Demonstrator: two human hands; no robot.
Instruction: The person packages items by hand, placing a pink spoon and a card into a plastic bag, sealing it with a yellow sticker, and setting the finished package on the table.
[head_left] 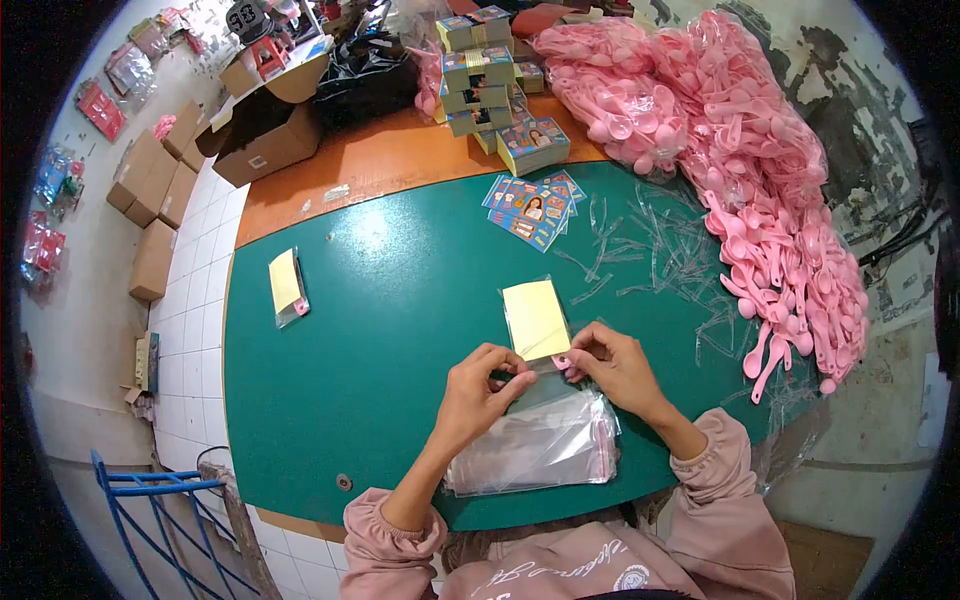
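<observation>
Both of my hands pinch the near end of a clear plastic bag (pixel 546 366) on the green table. My left hand (pixel 484 392) is closed at its left corner, my right hand (pixel 612 370) at its right corner. Inside the bag lies a pale yellow card (pixel 537 318), with the pink end of a spoon (pixel 562 362) showing beside my right fingertips. The rest of that spoon is hidden. Just below my hands rests a stack of clear plastic bags (pixel 535 447). A filled bag with a yellow card (pixel 286 283) lies apart at the left.
Pink spoons (pixel 790 270) pile up along the right side. Blue printed cards (pixel 532 208) and loose clear plastic strips (pixel 660 250) lie near the back. Banded card stacks (pixel 478 75) and an open cardboard box (pixel 265 135) stand on the orange surface. A blue metal frame (pixel 165 490) is lower left.
</observation>
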